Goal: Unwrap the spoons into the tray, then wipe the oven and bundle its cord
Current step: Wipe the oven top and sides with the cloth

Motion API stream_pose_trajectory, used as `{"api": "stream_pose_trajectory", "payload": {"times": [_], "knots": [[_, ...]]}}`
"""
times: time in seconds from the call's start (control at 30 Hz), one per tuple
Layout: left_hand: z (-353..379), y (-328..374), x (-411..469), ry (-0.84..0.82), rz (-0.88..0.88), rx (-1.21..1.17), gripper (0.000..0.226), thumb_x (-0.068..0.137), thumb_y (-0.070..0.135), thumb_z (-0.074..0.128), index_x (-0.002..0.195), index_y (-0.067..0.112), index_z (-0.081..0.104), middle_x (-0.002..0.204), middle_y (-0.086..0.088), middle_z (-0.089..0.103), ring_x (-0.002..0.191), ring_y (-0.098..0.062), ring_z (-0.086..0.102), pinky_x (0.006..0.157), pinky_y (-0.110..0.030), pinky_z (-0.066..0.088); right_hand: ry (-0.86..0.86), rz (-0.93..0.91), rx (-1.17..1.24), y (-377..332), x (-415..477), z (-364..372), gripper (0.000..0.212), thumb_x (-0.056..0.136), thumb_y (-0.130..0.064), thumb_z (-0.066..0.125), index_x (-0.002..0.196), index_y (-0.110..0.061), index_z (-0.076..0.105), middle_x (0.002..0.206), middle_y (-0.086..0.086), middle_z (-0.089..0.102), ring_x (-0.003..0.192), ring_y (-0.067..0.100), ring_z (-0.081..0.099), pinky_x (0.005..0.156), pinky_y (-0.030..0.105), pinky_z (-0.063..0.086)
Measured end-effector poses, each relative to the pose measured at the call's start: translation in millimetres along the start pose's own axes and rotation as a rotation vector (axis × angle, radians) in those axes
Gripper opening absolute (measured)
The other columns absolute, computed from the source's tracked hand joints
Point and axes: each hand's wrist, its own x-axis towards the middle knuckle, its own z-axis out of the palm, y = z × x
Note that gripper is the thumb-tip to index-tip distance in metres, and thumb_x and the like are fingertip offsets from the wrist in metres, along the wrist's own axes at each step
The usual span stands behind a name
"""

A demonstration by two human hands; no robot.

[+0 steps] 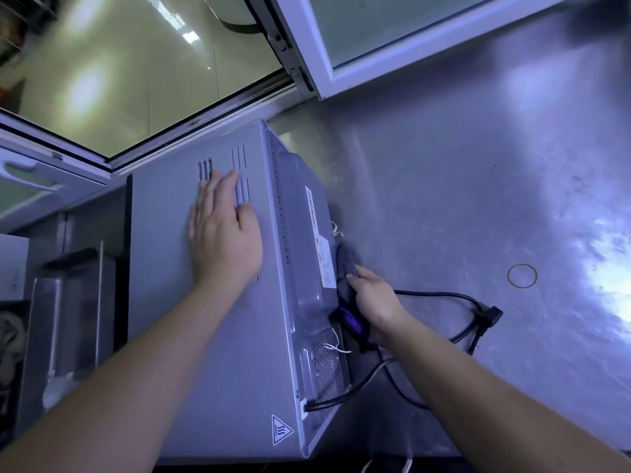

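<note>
1. My right hand (374, 298) grips a dark grey cloth with a purple patch (345, 268). Its fingers and thumb are closed round the bunched fabric, which is pressed against the back panel of the oven.
2. My left hand (223, 233) lies flat and open on the oven's top, palm down. It holds nothing, and its fingertips reach the vent slots (239, 179).
3. The grey sheet-metal box oven (211, 353) stands on the brushed steel counter (478, 165), its back panel turned to the right in my view. That panel has a raised centre, with a perforated mesh grille (327, 363) at its near end.
4. The thick black power cord (440, 295) leaves the oven's back at the near corner. It lies loose on the counter to the right of the oven and ends in a black plug (490, 315).
5. A long white label (319, 237) is stuck on the oven's back panel, but its print is too small for me to read. A triangle sign with wavy lines (280, 430) sits on the top near the closest corner.
6. A thin rubber-band ring (522, 264) lies on the counter well to the right of the oven.
7. Left of the oven everything is dark and blurred. The oven's front face is hidden from me.
</note>
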Motion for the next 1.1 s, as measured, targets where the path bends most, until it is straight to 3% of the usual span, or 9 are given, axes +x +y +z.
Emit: {"api": "stream_pose_trajectory", "payload": {"times": [0.07,0.23,0.37,0.53,0.67,0.77,0.9,1.03,1.1], "knots": [[-0.4,1.0,0.2,0.001,-0.001,0.003,0.059,0.096,0.028,0.032,0.155,0.033,0.040,0.169,0.008,0.028,0.157,-0.013,0.018,0.129,-0.039,0.011,-0.008,-0.056,-0.172,-1.0,-4.4,2.6,0.029,0.098,-0.015,0.043,0.103,-0.019,0.071,0.090,0.004,0.069,0.082,0.021,0.060,0.082,0.042,0.056],[-0.9,2.8,-0.7,0.005,0.006,0.001,0.060,0.095,0.028,0.031,0.155,0.032,0.040,0.169,0.007,0.028,0.157,-0.014,0.018,0.128,-0.040,0.012,0.022,-0.273,-0.422,-7.6,-46.6,15.6,0.034,0.104,-0.024,0.041,0.130,-0.033,0.062,0.117,-0.013,0.072,0.111,0.008,0.063,0.101,0.024,0.044],[-1.4,4.0,-2.6,0.003,0.013,0.001,0.060,0.096,0.028,0.031,0.155,0.031,0.040,0.169,0.006,0.028,0.157,-0.014,0.018,0.128,-0.039,0.012,-0.060,-0.407,-0.368,0.2,-89.8,24.3,0.048,0.108,-0.027,0.042,0.155,-0.035,0.040,0.151,-0.029,0.044,0.136,-0.021,0.035,0.110,0.002,0.020],[-1.6,3.2,-2.8,-0.002,0.011,0.005,0.061,0.096,0.028,0.030,0.156,0.031,0.039,0.169,0.006,0.026,0.158,-0.013,0.016,0.129,-0.040,0.011,-0.133,-0.491,-0.381,-10.8,-74.5,30.2,0.051,0.110,-0.026,0.040,0.159,-0.031,0.028,0.161,-0.027,0.024,0.144,-0.021,0.016,0.121,0.010,0.009],[-2.3,3.6,-3.2,0.005,0.008,-0.006,0.060,0.096,0.028,0.031,0.155,0.029,0.040,0.169,0.005,0.028,0.157,-0.014,0.018,0.128,-0.041,0.013,-0.112,-0.479,-0.405,-40.6,-14.2,32.3,0.051,0.109,-0.035,0.037,0.160,-0.031,0.030,0.158,-0.018,0.039,0.142,-0.007,0.036,0.122,0.019,0.022],[-2.3,4.3,-2.4,0.011,0.006,-0.008,0.060,0.096,0.027,0.032,0.155,0.029,0.042,0.168,0.005,0.030,0.157,-0.014,0.019,0.128,-0.043,0.015,-0.088,-0.382,-0.461,-51.5,28.2,27.8,0.049,0.107,-0.041,0.030,0.156,-0.046,0.030,0.130,-0.015,0.064,0.106,0.004,0.067,0.096,0.013,0.047],[-1.5,4.6,-1.2,0.009,0.009,-0.021,0.059,0.097,0.025,0.033,0.154,0.028,0.042,0.168,0.004,0.030,0.157,-0.015,0.020,0.128,-0.044,0.016,-0.034,-0.278,-0.383,-41.8,42.6,26.4,0.049,0.105,-0.043,0.027,0.154,-0.047,0.032,0.141,-0.011,0.059,0.123,0.018,0.059,0.113,0.040,0.041],[-1.9,5.3,-2.2,0.007,0.011,-0.018,0.059,0.097,0.026,0.032,0.155,0.028,0.042,0.168,0.005,0.030,0.157,-0.014,0.019,0.128,-0.043,0.014,-0.013,-0.190,-0.355,-19.5,16.9,20.7,0.047,0.106,-0.041,0.030,0.153,-0.048,0.035,0.136,-0.007,0.064,0.111,0.018,0.065,0.107,0.035,0.048],[-1.9,5.5,-2.2,0.006,0.005,-0.013,0.059,0.097,0.026,0.032,0.155,0.029,0.041,0.168,0.006,0.029,0.157,-0.014,0.018,0.128,-0.042,0.013,-0.016,-0.176,-0.350,-11.9,-4.4,17.9,0.046,0.108,-0.038,0.030,0.152,-0.046,0.036,0.136,-0.010,0.062,0.103,0.013,0.067,0.094,0.020,0.050]]}}
